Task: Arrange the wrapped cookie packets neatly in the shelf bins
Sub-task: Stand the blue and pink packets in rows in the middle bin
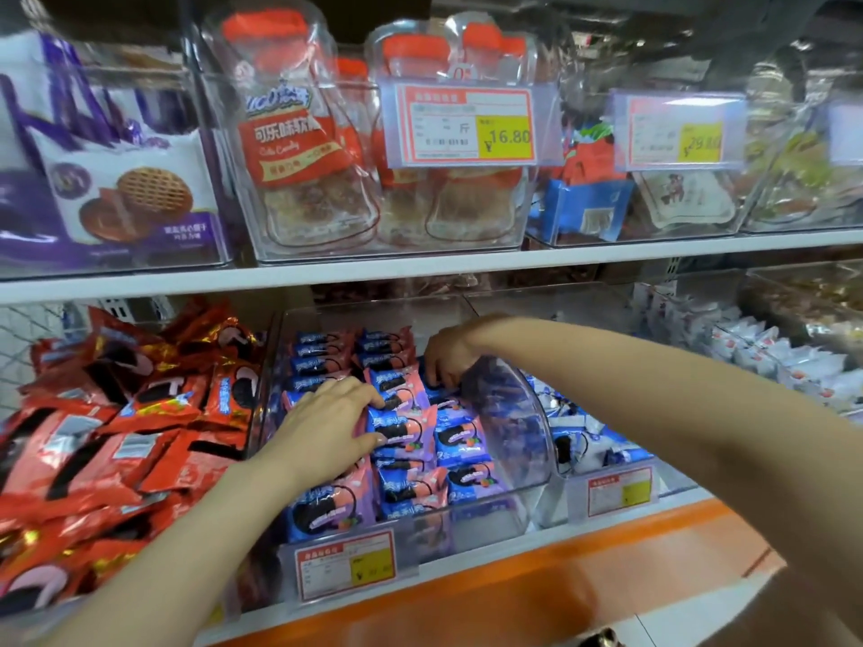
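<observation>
touching packets (402, 429), two hands (327, 429) (449, 357), one bin (511, 415)

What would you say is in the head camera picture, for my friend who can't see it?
Two bare hands tidy blue-and-purple cookie packets in a clear shelf bin: the left hand lies flat on them, the right hand grips one farther back. Red packets pile up to the left.

white top shelf (607, 252), orange btm shelf (560, 576)
</observation>
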Demonstrator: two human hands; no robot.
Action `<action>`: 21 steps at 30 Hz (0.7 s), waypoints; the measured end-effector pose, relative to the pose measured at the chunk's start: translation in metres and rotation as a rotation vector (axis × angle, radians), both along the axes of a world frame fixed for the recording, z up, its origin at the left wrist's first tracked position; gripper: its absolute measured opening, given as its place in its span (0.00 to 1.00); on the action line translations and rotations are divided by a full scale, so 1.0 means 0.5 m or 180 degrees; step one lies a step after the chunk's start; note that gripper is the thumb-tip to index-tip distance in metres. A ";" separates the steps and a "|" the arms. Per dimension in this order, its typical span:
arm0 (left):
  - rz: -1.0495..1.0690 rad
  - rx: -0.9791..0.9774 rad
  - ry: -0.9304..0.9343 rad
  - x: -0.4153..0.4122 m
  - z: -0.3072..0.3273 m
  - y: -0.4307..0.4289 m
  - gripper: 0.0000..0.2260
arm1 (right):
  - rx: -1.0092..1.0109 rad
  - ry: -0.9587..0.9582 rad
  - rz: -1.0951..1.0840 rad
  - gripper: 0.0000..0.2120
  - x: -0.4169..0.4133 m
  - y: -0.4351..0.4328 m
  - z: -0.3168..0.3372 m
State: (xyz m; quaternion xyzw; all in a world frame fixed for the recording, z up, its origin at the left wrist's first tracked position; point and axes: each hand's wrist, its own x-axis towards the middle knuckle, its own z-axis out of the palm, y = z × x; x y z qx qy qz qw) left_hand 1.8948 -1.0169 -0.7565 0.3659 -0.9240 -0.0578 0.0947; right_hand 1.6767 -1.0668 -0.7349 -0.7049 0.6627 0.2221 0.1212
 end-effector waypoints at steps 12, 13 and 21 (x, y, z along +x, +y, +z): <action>-0.0010 0.0065 -0.0008 0.001 0.004 0.000 0.19 | 0.0300 0.0329 0.0211 0.24 0.006 -0.002 -0.014; -0.0013 0.0065 -0.0006 0.002 0.005 0.001 0.19 | 0.0301 0.0332 0.0193 0.24 0.006 0.001 -0.015; -0.0005 0.0110 -0.0031 0.002 0.007 0.003 0.19 | 0.0160 0.0233 -0.0045 0.30 0.007 0.022 -0.050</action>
